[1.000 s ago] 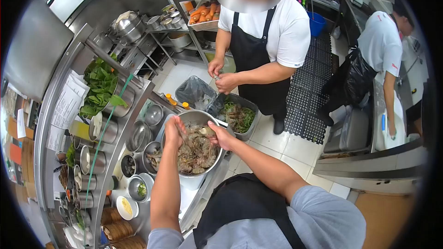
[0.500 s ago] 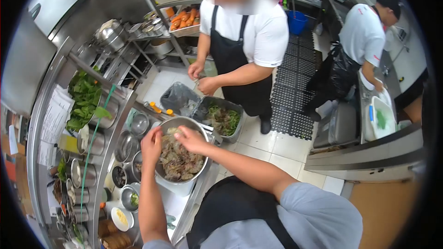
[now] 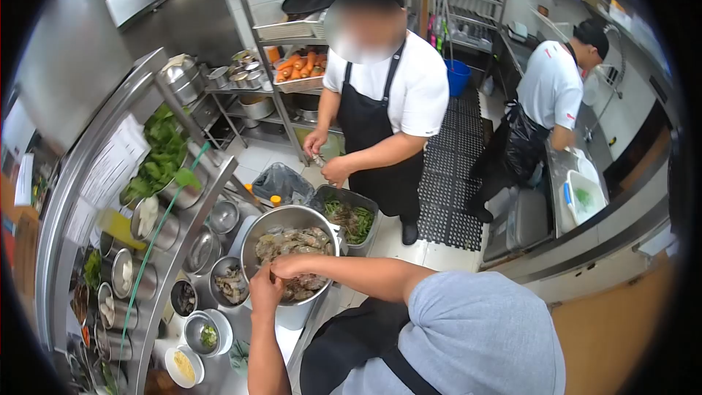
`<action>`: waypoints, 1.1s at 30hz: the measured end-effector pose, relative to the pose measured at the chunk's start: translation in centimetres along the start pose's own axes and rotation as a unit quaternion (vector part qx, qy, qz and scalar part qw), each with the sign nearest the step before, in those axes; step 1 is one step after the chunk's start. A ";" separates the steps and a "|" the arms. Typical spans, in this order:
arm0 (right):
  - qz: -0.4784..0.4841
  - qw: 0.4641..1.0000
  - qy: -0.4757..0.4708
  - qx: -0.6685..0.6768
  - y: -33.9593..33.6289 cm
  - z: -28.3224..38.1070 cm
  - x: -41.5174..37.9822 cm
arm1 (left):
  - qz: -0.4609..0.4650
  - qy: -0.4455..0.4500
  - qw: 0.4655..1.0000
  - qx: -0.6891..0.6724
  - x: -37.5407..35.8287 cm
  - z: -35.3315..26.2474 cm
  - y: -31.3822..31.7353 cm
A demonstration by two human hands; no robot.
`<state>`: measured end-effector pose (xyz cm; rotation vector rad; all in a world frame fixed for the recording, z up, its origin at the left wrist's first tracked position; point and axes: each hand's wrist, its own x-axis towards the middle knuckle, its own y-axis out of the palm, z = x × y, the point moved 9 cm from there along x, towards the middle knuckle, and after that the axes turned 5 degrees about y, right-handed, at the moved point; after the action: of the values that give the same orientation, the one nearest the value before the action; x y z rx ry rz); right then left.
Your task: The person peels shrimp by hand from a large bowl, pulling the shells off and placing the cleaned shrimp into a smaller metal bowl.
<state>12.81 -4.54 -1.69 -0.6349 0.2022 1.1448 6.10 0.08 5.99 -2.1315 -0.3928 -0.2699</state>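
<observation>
"Shrimp (image 3: pixel 296 240), a big jumble of them, heaped in the big metal bowl (image 3: pixel 285 215)! What of the left hand (image 3: pixel 265 290) and right hand (image 3: pixel 289 266)?"

"Together, meeting over the near left part of that bowl! The left hand is at the rim, while the right forearm (image 3: pixel 365 269) crosses over from the right."

"Anything pinched between them?"

"Can't say; the hands themselves hide it."

"So which way does the heap lie?"

"Forward of them and a touch to the right, with the right hand nearer. No single long axis, either: the shrimp point every which way."

"And on the left?"

"A smaller bowl (image 3: pixel 219 271) of greyish pieces (image 3: pixel 232 284), just beside the big one, and there the left hand is nearer!"
</observation>
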 end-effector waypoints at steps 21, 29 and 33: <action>-0.074 0.977 0.011 0.199 -1.8 -2.7 -2.3 | 0.114 -0.162 0.939 -0.283 -0.5 6.8 4.6; -0.073 0.880 0.055 0.466 -2.0 -3.9 -0.2 | 0.039 -0.338 0.809 -0.479 -1.5 6.1 6.1; -0.025 0.846 0.065 0.529 -0.2 -3.8 -0.1 | -0.039 -0.317 0.814 -0.485 -1.6 5.2 5.6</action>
<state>13.59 -6.86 -4.63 0.2767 0.8581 0.7663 6.99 1.20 -1.71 -3.2157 -0.8631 0.3028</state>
